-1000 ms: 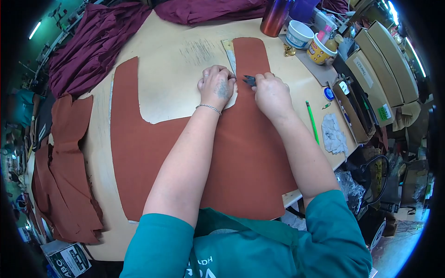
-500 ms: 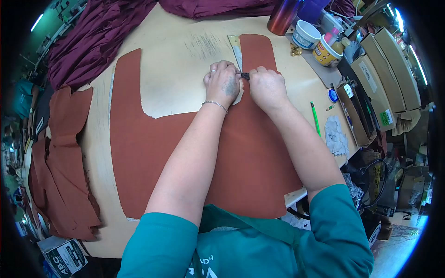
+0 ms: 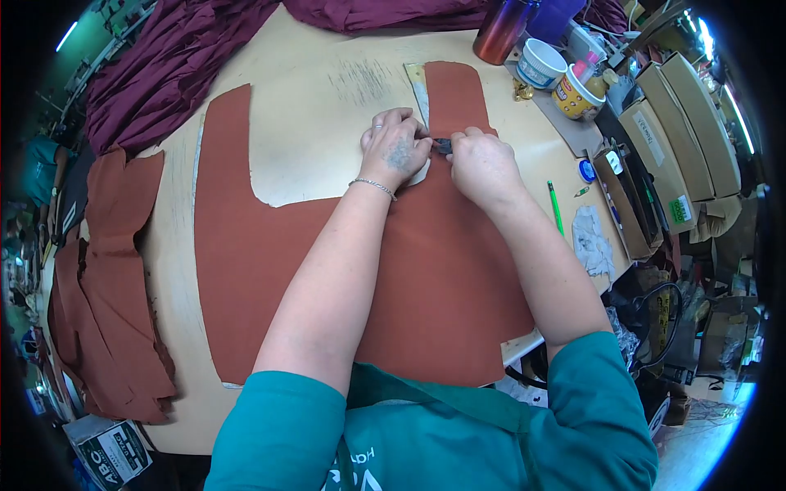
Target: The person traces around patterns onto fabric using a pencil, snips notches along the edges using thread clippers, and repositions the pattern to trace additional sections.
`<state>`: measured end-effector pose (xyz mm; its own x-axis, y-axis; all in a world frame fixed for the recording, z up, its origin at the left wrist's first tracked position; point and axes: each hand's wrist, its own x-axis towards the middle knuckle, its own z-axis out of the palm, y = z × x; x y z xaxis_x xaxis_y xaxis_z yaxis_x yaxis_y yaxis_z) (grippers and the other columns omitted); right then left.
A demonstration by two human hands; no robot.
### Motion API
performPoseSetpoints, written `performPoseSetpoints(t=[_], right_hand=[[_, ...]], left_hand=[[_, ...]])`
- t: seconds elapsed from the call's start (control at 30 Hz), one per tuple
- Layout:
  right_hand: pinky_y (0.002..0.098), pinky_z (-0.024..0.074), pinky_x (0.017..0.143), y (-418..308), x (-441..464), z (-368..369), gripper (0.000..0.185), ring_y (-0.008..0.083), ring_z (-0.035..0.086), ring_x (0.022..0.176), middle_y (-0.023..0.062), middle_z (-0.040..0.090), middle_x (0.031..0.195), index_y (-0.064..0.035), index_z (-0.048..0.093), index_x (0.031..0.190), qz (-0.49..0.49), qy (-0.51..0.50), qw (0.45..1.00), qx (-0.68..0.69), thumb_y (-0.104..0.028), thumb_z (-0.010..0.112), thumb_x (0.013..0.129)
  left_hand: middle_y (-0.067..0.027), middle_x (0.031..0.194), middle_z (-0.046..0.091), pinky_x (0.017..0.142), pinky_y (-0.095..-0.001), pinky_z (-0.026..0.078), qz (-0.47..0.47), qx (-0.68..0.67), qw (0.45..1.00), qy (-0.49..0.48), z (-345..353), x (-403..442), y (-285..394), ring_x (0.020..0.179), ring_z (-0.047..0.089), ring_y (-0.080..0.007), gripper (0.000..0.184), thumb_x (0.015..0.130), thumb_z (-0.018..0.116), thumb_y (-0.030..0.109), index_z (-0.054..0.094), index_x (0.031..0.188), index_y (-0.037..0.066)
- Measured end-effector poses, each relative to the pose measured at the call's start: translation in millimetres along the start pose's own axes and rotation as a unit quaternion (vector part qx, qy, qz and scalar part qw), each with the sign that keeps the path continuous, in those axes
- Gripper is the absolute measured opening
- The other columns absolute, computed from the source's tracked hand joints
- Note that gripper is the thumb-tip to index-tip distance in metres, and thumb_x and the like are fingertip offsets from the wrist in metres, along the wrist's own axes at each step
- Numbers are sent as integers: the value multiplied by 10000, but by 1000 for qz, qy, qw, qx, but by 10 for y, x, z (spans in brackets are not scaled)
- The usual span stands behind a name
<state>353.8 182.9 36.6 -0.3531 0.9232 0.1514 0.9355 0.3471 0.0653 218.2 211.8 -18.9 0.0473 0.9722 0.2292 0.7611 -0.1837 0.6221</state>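
Note:
A rust-brown cut piece of fabric [image 3: 442, 270] lies flat across the table, with two arms reaching away from me. Beneath its far right arm, a strip of pale pattern paper [image 3: 417, 82] sticks out. My left hand [image 3: 396, 147] is closed at the inner edge of that arm, its fingertips pinching the fabric edge. Close beside it, my right hand [image 3: 485, 164] is wrapped round a small dark tool [image 3: 443, 146], whose tip points at the left fingers. The right fingers hide most of the tool, so its kind is unclear.
Brown fabric scraps [image 3: 119, 286] lie at the left, and maroon cloth [image 3: 164, 65] is heaped at the far left. A bottle [image 3: 499, 33], tubs [image 3: 577, 94], a green pencil [image 3: 556, 206] and a crumpled grey rag [image 3: 593, 241] are on the right, beside cardboard boxes [image 3: 655, 139].
Both hands have shifted slightly towards me along the fabric edge. My right hand has also moved a little right, and more of the dark tool shows.

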Motion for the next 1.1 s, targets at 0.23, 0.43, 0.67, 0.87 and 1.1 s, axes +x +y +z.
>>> performPoseSetpoints(t=[0.23, 0.43, 0.67, 0.87, 1.1], right_hand=[[393, 499, 653, -43, 0, 30, 143, 270, 619, 757, 126, 603, 823, -27, 613, 797, 3, 4, 1000, -11, -141, 535, 764], [382, 500, 631, -90, 13, 76, 136, 261, 618, 738, 117, 605, 799, -36, 617, 773, -11, 32, 999, -18, -146, 537, 766], [377, 500, 623, -86, -8, 76, 129, 248, 615, 725, 111, 600, 796, -35, 611, 779, -6, 38, 998, -42, -140, 541, 752], [375, 501, 622, -99, 17, 79, 137, 247, 614, 727, 111, 597, 805, -27, 603, 799, -2, 48, 998, -43, -136, 540, 745], [378, 503, 615, -49, 74, 166, 114, 256, 618, 707, 119, 600, 766, -34, 607, 767, -12, 76, 997, -33, -117, 537, 733]], left_hand=[[-48, 1150, 507, 940, -425, 284, 19, -7, 1000, 6, 36, -8, -33, 1163, 379, -219, 114, 748, 585, 157, 660, 816, 105], [-41, 1144, 511, 940, -403, 284, 27, -3, 999, 19, 52, -17, -41, 1155, 382, -216, 109, 758, 569, 149, 653, 805, 97], [-45, 1177, 495, 923, -446, 304, 33, 3, 999, 15, 65, -8, -72, 1171, 368, -239, 133, 791, 550, 188, 641, 837, 102], [-43, 1150, 507, 931, -412, 294, 30, -6, 999, 26, 66, -22, -45, 1154, 379, -223, 109, 772, 556, 153, 637, 818, 97], [-43, 1188, 488, 936, -448, 304, 24, -27, 999, 21, 58, -9, -81, 1176, 368, -235, 143, 791, 562, 211, 638, 847, 104]])
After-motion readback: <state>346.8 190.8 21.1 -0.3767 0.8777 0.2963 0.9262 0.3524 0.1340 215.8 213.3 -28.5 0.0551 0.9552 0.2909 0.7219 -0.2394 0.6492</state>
